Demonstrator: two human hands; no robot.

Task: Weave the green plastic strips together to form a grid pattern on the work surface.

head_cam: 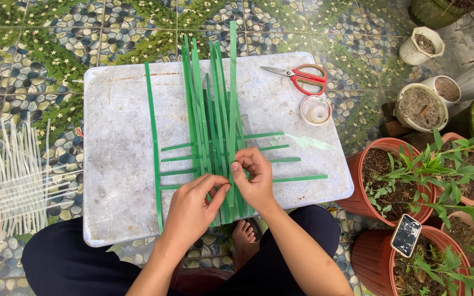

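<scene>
Green strips [215,109], flat and narrow, laid lengthwise and crosswise in a partial weave on white board [116,164] set on pebble-patterned floor. Judged light, springy, slick-surfaced, likely to slide out of the weave; best pinched flat near the crossings. Left hand [190,211] and right hand [254,178] close together at near edge of weave, fingertips pinched on strips. Red-handled scissors [300,77] and clear tape roll [316,111] at far right of board. White strip mat [15,175] on floor, left. Small dark rectangular packet [406,234] on terracotta pot [368,257] rim, right.
</scene>
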